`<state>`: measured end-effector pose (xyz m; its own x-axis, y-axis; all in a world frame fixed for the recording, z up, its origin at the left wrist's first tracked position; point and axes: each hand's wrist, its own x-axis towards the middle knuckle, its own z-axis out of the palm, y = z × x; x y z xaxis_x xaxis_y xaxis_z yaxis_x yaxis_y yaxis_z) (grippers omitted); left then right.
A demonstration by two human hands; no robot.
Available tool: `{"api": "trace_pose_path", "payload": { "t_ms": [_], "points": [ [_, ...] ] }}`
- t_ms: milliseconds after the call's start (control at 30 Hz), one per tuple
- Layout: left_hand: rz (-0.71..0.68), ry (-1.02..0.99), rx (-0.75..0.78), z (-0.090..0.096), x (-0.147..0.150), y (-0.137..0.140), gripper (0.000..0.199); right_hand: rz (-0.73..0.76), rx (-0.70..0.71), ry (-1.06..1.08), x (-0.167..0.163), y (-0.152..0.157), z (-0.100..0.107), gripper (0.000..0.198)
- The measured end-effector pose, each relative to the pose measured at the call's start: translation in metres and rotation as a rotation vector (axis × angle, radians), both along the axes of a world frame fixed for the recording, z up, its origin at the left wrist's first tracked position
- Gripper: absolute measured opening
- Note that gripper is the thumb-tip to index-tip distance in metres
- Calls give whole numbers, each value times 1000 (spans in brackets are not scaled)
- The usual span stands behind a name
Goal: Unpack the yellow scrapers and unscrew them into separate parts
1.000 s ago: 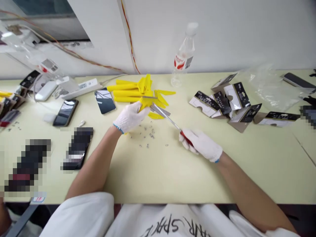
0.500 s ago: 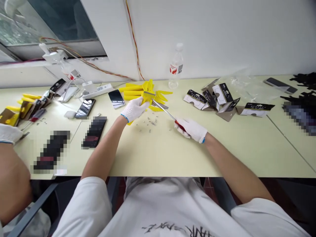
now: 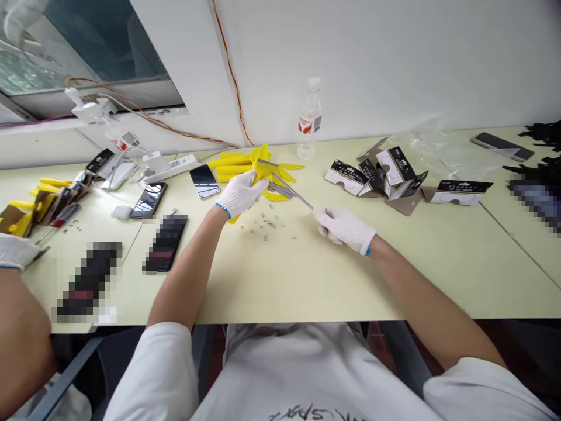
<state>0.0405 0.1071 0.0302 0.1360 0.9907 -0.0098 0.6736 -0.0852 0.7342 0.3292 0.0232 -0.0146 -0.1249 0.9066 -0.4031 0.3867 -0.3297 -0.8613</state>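
Observation:
My left hand, in a white knit glove with blue trim, is closed around a yellow plastic scraper with a thin metal blade along its head. My right hand, gloved the same way, grips a screwdriver. Its long metal shaft points up and left to the scraper's head; whether the tip touches is unclear. The screwdriver's handle is hidden inside the glove. More yellow scrapers lie in a pile behind and around my left hand. Several small metal screws are scattered on the table between my hands.
A clear plastic bottle stands by the wall. Opened cardboard packages and a clear plastic bag lie to the right. Phones and a power strip are on the left. Another person's gloved hand is at the left edge.
The view has shifted slightly. My right hand has turned, and the screwdriver's red handle, visible before, is now covered by the glove. My left hand keeps holding the scraper.

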Motion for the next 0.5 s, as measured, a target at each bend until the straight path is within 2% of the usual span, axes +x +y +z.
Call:
{"api": "trace_pose_path", "payload": {
  "t_ms": [133,233,333,500],
  "points": [
    [-31,5,25,-8,4,1,33,62,-86,65,13,4,8,51],
    [-31,-27,-1,-14,4,0,31,41,-36,-20,17,7,8,44],
    [-32,-42,-21,-19,1,1,34,84,14,-102,18,8,6,44],
    [-64,-11,-13,-27,-3,5,30,89,-28,-96,22,16,4,57]
  ]
}}
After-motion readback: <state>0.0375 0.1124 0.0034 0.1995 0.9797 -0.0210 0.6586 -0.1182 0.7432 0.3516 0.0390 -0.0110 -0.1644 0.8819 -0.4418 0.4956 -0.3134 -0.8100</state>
